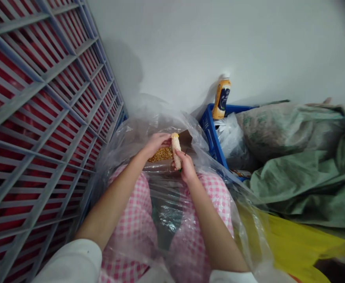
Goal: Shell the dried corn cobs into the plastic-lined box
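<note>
A corn cob [176, 147], mostly stripped pale with yellow kernels left at its upper end, stands tilted over the box between my knees. My right hand [186, 165] is closed around its lower part, thumb lying along the cob. A small green bit of something shows under that hand, too little to name. My left hand [157, 142] has its fingertips on the cob's upper end from the left; the far side of its grip is hidden. Below the hands, loose corn kernels [159, 155] lie heaped in a cardboard box [186, 139] within a clear plastic sheet [125, 135].
A slatted grey-blue plastic crate [69, 102] with red behind it rises close on the left. To the right are a blue crate [212, 133], a yellow drink bottle [222, 96] and a green-grey sack [302, 177]. A white wall [172, 51] stands ahead.
</note>
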{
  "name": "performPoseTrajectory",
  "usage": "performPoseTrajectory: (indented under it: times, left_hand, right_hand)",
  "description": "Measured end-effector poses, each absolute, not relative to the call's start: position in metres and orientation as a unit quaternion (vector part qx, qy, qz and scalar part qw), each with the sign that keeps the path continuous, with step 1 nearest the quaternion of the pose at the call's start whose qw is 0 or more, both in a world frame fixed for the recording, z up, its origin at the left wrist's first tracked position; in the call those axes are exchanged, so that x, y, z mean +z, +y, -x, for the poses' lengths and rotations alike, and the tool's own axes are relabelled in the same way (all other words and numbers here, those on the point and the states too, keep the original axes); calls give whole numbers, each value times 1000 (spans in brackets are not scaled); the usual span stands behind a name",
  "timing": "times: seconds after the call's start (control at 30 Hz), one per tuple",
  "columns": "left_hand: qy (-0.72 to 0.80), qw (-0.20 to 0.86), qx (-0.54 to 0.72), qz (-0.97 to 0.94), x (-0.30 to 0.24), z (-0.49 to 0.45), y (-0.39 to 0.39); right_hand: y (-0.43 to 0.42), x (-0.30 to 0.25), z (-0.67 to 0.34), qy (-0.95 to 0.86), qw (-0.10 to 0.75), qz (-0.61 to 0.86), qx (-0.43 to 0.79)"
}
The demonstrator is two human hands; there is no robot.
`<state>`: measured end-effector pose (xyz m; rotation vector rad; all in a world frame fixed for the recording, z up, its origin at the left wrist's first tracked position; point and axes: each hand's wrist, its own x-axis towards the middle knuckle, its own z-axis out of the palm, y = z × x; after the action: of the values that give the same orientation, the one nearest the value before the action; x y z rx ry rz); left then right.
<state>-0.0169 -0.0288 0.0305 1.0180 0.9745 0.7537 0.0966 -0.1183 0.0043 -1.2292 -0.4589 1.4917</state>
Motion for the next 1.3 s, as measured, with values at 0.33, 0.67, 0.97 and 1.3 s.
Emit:
performPoseTrajectory:
  times: [0.33,0.67,0.97,1.3]
  left_hand:
    - [467,670,278,-506,32,17,-27]
    - [429,698,305,-485,29,16,-28]
    - [442,697,304,-475,28,17,-25]
    - [424,717,286,-474,32,23,-25]
  right_hand:
    - [-118,4,-96,-214,526,546,616]
    - [-118,12,-100,-174,499,506,682]
    - [-117,10,-103,-145,476,462,734]
    - [-115,21,-108,-40,450,327,830]
